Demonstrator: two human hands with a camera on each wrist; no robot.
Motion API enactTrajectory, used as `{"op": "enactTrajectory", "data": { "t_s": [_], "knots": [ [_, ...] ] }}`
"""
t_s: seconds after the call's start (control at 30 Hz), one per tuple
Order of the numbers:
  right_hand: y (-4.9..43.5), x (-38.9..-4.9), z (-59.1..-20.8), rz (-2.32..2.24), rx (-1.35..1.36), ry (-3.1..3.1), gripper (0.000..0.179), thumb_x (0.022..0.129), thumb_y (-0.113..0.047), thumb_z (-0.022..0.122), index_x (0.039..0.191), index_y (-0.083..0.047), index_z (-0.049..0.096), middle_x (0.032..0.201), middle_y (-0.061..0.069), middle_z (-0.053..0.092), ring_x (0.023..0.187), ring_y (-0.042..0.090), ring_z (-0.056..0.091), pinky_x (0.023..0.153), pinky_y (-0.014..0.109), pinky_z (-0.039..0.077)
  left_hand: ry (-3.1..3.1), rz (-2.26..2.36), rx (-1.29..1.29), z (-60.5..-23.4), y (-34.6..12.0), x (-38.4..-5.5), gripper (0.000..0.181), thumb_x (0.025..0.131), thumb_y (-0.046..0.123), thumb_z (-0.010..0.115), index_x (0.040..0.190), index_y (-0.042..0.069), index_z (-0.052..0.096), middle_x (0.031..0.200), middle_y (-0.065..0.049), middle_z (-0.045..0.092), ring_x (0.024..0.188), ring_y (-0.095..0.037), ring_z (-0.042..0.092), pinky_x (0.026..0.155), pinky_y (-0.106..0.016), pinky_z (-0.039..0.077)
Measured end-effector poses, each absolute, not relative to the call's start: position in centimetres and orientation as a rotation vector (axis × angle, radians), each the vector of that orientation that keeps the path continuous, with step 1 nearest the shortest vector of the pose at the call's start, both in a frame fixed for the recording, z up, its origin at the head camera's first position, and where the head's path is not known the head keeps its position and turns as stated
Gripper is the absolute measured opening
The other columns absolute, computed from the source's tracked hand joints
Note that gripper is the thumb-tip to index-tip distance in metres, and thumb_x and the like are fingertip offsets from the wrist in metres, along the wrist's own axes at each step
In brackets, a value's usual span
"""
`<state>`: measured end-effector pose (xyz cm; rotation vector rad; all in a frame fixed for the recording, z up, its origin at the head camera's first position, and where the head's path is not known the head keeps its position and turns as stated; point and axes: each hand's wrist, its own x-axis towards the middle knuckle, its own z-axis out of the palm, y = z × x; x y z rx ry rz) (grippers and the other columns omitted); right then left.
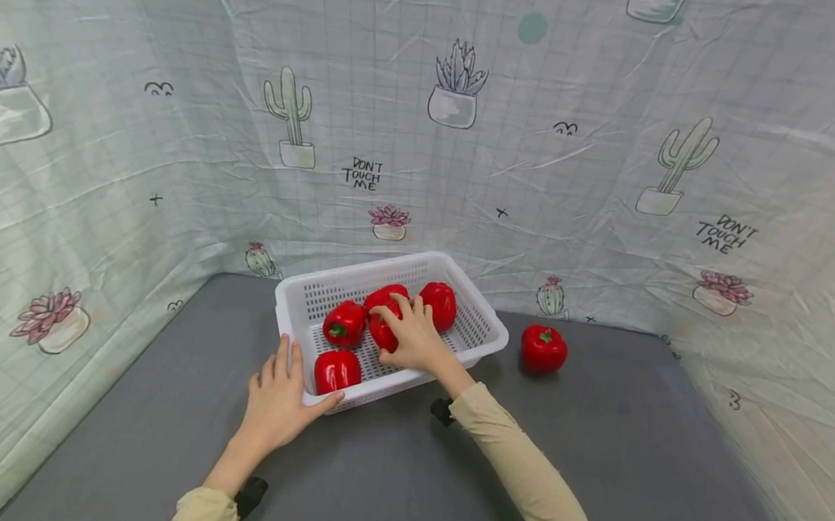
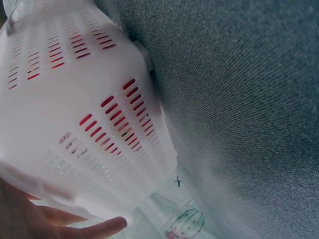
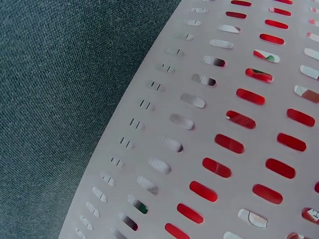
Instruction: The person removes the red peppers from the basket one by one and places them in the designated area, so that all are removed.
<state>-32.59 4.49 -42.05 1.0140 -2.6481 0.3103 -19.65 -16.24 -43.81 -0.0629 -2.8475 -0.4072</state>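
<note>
A white plastic basket [image 1: 385, 389] with slotted walls holds several red bell peppers. My right hand [image 1: 415, 334] reaches over its near rim and grips one bell pepper [image 1: 382, 334], fingers bent over the top and thumb at the near side. Around that pepper lie a second pepper [image 1: 344, 324] with its green stem showing, another [image 1: 438, 305] to the right and one [image 1: 337, 370] in the near left corner. My left hand [image 1: 276, 405] rests at the basket's near left corner, fingers stretched along the left rim and thumb on the front rim. The right wrist view shows only the slotted wall [image 3: 199, 149] and the cloth.
One more red bell pepper [image 1: 543, 350] stands on the dark grey tabletop [image 1: 592, 470], to the right of the basket. A cactus-print sheet [image 1: 424, 171] hangs behind and along both sides of the table.
</note>
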Motion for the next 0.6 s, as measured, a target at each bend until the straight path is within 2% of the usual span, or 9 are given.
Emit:
{"op": "enactTrajectory", "data": {
  "t_s": [0.43, 0.6],
  "knots": [
    [4.73, -32.49, -42.07, 0.334, 0.988, -2.500, 0.079, 0.061, -0.031, 0.076, 0.129, -0.027, 0.036, 0.129, 0.011, 0.038, 0.106, 0.026, 0.036, 0.085, 0.044, 0.037, -2.844, -0.411, -0.059, -43.84, -16.19, -19.75, 0.101, 0.071, 0.057, 0.062, 0.137, -0.008, 0.024, 0.146, -0.027, 0.016, 0.119, -0.050, 0.035, 0.088, -0.067, 0.033],
    [4.83, -32.14, -41.76, 0.368, 0.949, -2.487, 0.084, 0.061, -0.030, 0.078, 0.132, -0.022, 0.033, 0.131, 0.012, 0.037, 0.108, 0.028, 0.035, 0.085, 0.044, 0.037, -2.840, -0.403, -0.052, -43.98, -16.29, -19.77, 0.101, 0.070, 0.058, 0.062, 0.137, -0.008, 0.025, 0.146, -0.027, 0.017, 0.119, -0.050, 0.035, 0.088, -0.067, 0.033]
  ]
}}
